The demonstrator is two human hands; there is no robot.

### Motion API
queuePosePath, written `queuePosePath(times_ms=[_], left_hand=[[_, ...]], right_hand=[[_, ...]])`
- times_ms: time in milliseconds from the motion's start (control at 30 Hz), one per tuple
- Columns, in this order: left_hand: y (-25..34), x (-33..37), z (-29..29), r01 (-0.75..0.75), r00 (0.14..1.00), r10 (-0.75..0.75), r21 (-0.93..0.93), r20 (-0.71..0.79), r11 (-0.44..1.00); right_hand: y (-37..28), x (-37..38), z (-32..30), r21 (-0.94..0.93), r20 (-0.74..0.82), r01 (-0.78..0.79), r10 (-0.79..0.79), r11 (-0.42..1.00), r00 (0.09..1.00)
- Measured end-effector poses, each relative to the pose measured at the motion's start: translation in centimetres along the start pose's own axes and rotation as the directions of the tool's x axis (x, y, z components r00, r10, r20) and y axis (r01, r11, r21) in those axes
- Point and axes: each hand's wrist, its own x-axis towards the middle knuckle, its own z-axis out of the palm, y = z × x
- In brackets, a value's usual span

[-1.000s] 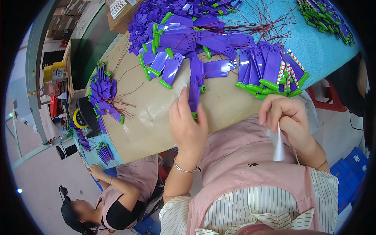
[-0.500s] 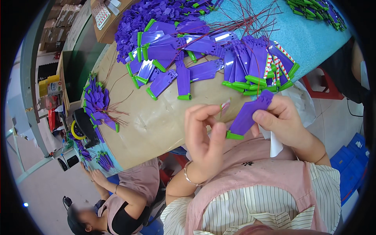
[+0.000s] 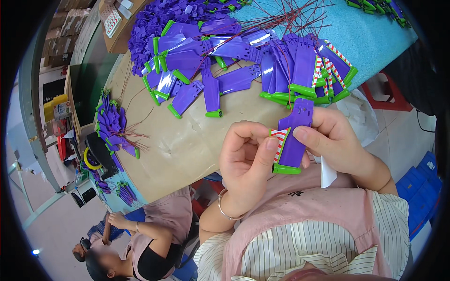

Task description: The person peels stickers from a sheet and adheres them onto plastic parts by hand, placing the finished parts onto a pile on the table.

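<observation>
My right hand (image 3: 338, 136) grips a purple plastic wing-shaped piece (image 3: 296, 145) with a green end. Its thumb lies on the front face and the fingers are behind. My left hand (image 3: 247, 152) pinches a red-and-white striped sticker (image 3: 279, 136) with thumb and forefinger, along the piece's left edge. Whether the sticker is stuck down there, I cannot tell. A curled white sheet (image 3: 328, 173) hangs below my right hand; what holds it is hidden. Just beyond my hands lie similar purple pieces (image 3: 302, 65), a few with striped stickers.
A big heap of small purple parts (image 3: 154, 28) and red wires (image 3: 300, 21) covers the far side of the brown-covered table (image 3: 173, 145). More purple pieces (image 3: 112, 122) lie at the left beside a black tape dispenser (image 3: 101, 152). A co-worker (image 3: 150, 234) sits at lower left; a red stool (image 3: 389, 93) stands right.
My left hand has brought the striped sticker against the purple piece's left edge. The piece has turned more upright in my right hand.
</observation>
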Motion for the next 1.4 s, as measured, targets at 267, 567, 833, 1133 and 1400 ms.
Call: queuePosePath(times_ms=[267,567,833,1133,1400], left_hand=[[-0.4,-0.2,-0.1,-0.081,0.996,0.084,0.097,-0.019,0.992],[-0.1,0.2,0.8,-0.29,0.957,0.271,0.331,0.104,0.898],[-0.7,-0.6,-0.2,-0.33,0.943,0.281,0.402,0.177,0.854],[-1.1,-0.1,-0.6,-0.446,0.894,0.389,0.52,0.222,0.728],[-0.7,0.7,1.5,-0.392,0.92,0.328,0.569,0.216,0.723]], right_hand=[[0.0,0.0,0.1,0.001,-0.002,0.012,-0.012,1.0,1.0],[0.5,-0.7,0.0,-0.369,0.108,0.266,-0.244,0.89,0.964],[0.8,-0.7,-0.7,-0.3,0.087,0.435,-0.43,0.849,0.899],[0.3,-0.7,-0.6,-0.013,0.137,0.313,-0.308,0.95,0.941],[1.4,-0.6,-1.1,-0.058,-0.037,0.439,-0.441,0.897,0.897]])
